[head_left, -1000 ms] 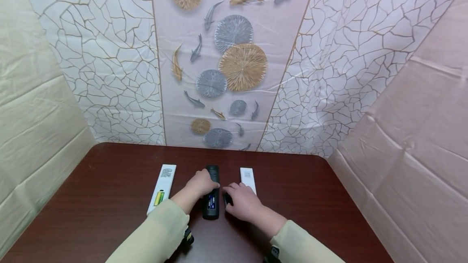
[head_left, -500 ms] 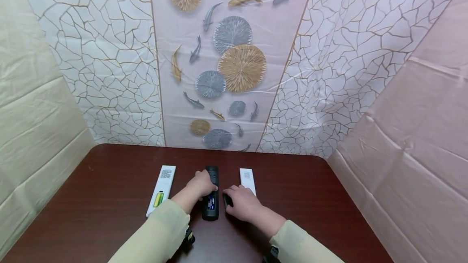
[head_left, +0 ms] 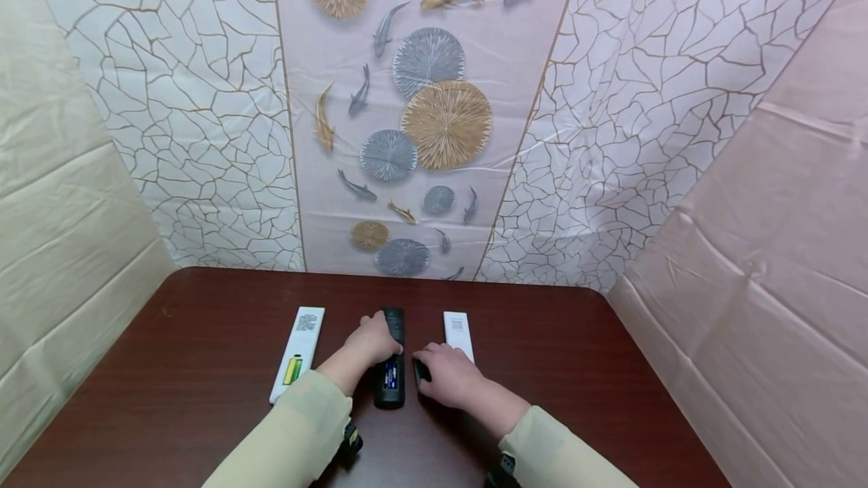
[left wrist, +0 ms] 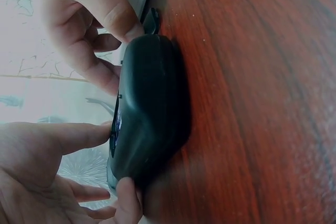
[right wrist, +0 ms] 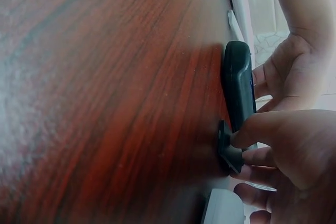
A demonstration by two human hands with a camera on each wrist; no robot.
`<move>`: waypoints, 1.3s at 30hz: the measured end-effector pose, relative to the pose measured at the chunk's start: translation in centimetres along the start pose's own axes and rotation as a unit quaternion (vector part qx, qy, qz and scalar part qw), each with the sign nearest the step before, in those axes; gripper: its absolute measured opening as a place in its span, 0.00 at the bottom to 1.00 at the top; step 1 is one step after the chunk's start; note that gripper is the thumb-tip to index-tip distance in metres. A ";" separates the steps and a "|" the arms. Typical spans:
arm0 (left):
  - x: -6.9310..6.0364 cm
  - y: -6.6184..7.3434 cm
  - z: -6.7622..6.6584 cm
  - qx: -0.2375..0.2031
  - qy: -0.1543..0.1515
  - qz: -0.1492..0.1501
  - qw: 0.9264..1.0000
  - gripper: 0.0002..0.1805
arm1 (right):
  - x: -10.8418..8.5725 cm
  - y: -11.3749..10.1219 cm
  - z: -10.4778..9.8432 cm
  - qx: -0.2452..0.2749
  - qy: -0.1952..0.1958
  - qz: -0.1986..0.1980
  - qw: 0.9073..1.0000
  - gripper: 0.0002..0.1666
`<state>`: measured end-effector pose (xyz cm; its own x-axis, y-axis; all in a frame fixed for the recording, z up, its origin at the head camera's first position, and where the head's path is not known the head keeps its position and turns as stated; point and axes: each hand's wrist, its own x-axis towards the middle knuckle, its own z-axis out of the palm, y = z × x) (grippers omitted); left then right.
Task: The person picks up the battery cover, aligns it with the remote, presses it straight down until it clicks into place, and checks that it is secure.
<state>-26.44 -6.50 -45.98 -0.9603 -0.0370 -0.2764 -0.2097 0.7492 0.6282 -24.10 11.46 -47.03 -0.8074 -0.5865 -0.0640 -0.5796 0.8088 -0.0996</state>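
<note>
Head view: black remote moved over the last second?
No. Judged against the back edge of the table, the black remote keeps its place; the slight drift is the whole picture's, table included.

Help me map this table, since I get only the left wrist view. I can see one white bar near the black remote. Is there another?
Observer: Yes. The head view shows a second white bar, lying to the left of the black remote.
Operator: Anything printed on it?
Observer: Yes, a green and yellow battery picture on its near half.
Operator: At the top of my view a dark piece pokes out. How is it held?
Observer: The right wrist view shows the right hand pinching it between thumb and fingers.
</note>
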 end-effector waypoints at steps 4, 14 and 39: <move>0.0 0.1 0.0 -0.010 0.007 -0.010 1.000 0.46 | 0.1 0.0 0.0 0.009 -0.007 0.003 1.000 0.27; 0.4 -0.3 0.5 -0.027 0.023 -0.005 0.999 0.47 | 0.2 0.2 0.0 0.046 0.000 -0.002 0.999 0.27; 0.2 -0.4 1.0 -0.091 0.030 -0.004 0.995 0.49 | -0.6 0.0 -0.4 0.045 0.022 -0.005 0.999 0.21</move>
<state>-26.33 -6.14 -47.01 -0.9669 -0.0860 -0.2402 -0.2410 0.6170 0.7492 -23.67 11.80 -46.64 -0.8072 -0.5899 -0.0193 -0.5765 0.7950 -0.1887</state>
